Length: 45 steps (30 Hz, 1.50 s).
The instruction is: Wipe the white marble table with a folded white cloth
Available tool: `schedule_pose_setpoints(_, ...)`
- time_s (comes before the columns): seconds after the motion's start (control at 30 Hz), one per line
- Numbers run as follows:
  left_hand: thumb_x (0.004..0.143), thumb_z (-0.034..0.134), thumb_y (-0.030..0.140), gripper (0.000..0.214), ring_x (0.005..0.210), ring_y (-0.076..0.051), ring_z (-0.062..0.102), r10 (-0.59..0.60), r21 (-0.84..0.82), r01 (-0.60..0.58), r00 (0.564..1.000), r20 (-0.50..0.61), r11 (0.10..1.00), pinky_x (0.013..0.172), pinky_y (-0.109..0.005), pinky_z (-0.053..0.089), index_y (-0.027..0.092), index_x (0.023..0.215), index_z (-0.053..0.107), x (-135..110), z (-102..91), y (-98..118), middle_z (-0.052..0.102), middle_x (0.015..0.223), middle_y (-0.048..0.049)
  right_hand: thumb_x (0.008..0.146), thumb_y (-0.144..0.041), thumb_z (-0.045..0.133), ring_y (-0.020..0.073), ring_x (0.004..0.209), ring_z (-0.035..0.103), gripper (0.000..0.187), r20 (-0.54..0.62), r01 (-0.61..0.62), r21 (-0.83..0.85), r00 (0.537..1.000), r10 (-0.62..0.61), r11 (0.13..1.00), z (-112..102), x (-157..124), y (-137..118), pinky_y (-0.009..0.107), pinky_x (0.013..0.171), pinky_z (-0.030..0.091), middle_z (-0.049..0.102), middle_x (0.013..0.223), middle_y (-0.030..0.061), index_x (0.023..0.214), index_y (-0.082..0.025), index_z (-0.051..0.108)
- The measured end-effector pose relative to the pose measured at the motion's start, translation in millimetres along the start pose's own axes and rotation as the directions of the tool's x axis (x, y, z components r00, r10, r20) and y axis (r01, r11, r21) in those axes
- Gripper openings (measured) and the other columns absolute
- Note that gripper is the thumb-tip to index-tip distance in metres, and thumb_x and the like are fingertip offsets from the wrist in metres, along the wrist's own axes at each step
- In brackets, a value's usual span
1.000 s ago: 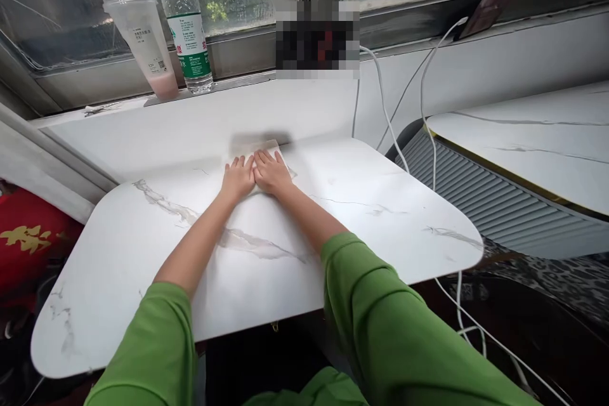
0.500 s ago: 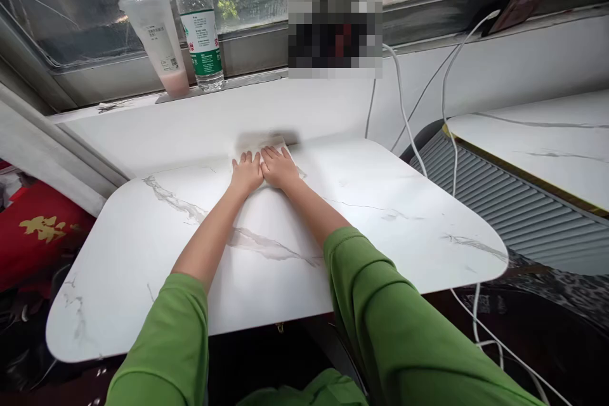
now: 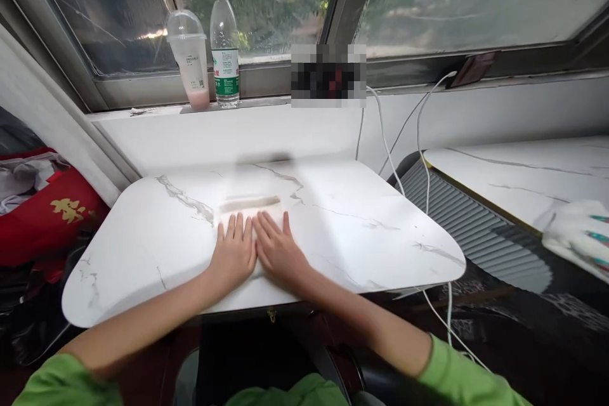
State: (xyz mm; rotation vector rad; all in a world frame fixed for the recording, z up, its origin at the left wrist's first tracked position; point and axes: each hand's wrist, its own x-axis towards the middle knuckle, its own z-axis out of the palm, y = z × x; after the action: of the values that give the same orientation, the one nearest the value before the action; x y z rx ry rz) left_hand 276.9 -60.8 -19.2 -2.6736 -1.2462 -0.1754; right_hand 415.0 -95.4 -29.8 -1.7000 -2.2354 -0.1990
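Note:
My left hand (image 3: 233,248) and my right hand (image 3: 281,255) lie flat side by side, palms down, fingers pointing away from me and slightly spread. Under them is a thin whitish sheet (image 3: 251,210), a wipe or a cloth; I cannot tell which. Its far part shows beyond my fingertips, and my palms cover the rest. It lies on the white marble-patterned table (image 3: 342,216), close to the near edge. Both thumbs are near each other in the middle.
A lidded cup (image 3: 189,70) with pink liquid and a water bottle (image 3: 225,73) stand on the windowsill. White cables (image 3: 386,139) hang right of the table. A red bag (image 3: 42,222) is at left. A second table (image 3: 504,165) and a white glove-like thing (image 3: 578,235) are at right.
Both hands have slid with the sheet from the table's far edge toward me, and my elbows have bent outward. The camera view has tilted up.

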Motion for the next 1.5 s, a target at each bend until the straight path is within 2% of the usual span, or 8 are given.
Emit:
schedule_pose_setpoints(0.1,0.096,0.027,0.024,0.053,0.141,-0.035,0.029,0.016,0.020,-0.015,1.000,-0.023,1.000,0.112,-0.054,0.028,0.004,0.144,0.038,-26.6,-3.2,-1.5,0.034,0.150,-0.0218,0.094,-0.020,0.028,0.0317,0.140,0.032,0.053,-0.006,0.033,0.029,0.999,-0.033,0.999,-1.8,-12.4,-20.2,0.063,0.114,0.011,0.043,0.146,0.0215,0.141,0.001,0.042)
schedule_pose_setpoints(0.2,0.094,0.029,0.021,0.054,0.142,-0.034,0.028,-0.037,-0.026,0.039,0.996,0.080,0.999,0.111,-0.054,0.029,0.004,0.144,0.037,-20.1,-9.1,-12.4,0.034,0.151,-0.0211,0.092,-0.019,0.028,0.0323,0.141,0.029,0.055,0.030,0.012,0.055,0.999,-0.013,0.998,1.6,0.6,-27.7,0.065,0.113,0.012,0.041,0.147,0.0217,0.142,0.001,0.039)
schedule_pose_setpoints(0.37,0.094,0.032,0.022,0.056,0.143,-0.034,0.024,-0.090,-0.133,0.126,0.965,0.245,0.983,0.111,-0.056,0.028,0.005,0.147,0.030,33.7,-6.9,-54.4,0.029,0.153,-0.0215,0.091,-0.019,0.030,0.0330,0.141,0.028,0.058,0.059,-0.066,0.063,0.996,0.063,0.996,22.5,60.4,-21.4,0.065,0.113,0.010,0.039,0.148,0.0229,0.143,0.003,0.037)
schedule_pose_setpoints(0.63,0.099,0.023,0.025,0.048,0.142,-0.022,0.030,-0.275,-0.279,0.278,0.960,0.054,0.919,0.117,-0.045,0.022,0.018,0.143,0.040,122.1,29.7,-114.8,0.035,0.153,-0.0077,0.094,-0.019,0.023,0.0264,0.142,0.028,0.055,0.035,-0.156,0.141,0.988,0.153,0.978,53.8,165.6,12.6,0.060,0.115,0.008,0.036,0.151,0.0179,0.144,-0.001,0.036)
schedule_pose_setpoints(0.93,0.097,0.027,0.022,0.050,0.142,-0.022,0.030,-0.233,-0.251,0.241,0.971,0.061,0.937,0.116,-0.044,0.023,0.015,0.145,0.037,164.7,42.2,-144.2,0.037,0.152,-0.0089,0.095,-0.021,0.026,0.0225,0.144,0.022,0.054,0.058,-0.236,0.158,0.971,0.230,0.959,65.1,208.6,28.2,0.055,0.117,0.005,0.034,0.153,0.0137,0.146,-0.007,0.034)
schedule_pose_setpoints(1.27,0.097,0.029,0.024,0.049,0.142,-0.023,0.030,-0.217,-0.219,0.215,0.976,0.017,0.952,0.115,-0.046,0.025,0.016,0.145,0.037,142.9,34.6,-130.8,0.034,0.154,-0.0095,0.095,-0.021,0.025,0.0237,0.144,0.024,0.055,0.023,-0.208,0.129,0.978,0.207,0.969,60.8,186.6,20.4,0.053,0.117,0.008,0.031,0.154,0.0170,0.146,-0.001,0.032)
schedule_pose_setpoints(1.4,0.097,0.029,0.022,0.049,0.142,-0.024,0.030,-0.168,-0.181,0.164,0.986,-0.009,0.970,0.115,-0.049,0.023,0.014,0.144,0.039,94.4,23.7,-110.4,0.034,0.153,-0.0114,0.095,-0.022,0.025,0.0255,0.145,0.021,0.056,0.030,-0.164,0.128,0.986,0.161,0.978,44.8,143.9,-3.6,0.050,0.118,0.009,0.030,0.153,0.0205,0.146,0.002,0.031)
schedule_pose_setpoints(1.5,0.098,0.026,0.023,0.048,0.142,-0.024,0.031,-0.151,-0.173,0.142,0.988,-0.038,0.975,0.116,-0.054,0.018,0.018,0.144,0.040,40.4,14.6,-101.4,0.036,0.153,-0.0097,0.093,-0.022,0.026,0.0262,0.146,0.019,0.058,0.167,-0.155,0.227,0.979,0.119,0.962,28.5,109.4,-28.1,0.052,0.117,0.010,0.027,0.154,0.0194,0.148,-0.002,0.029)
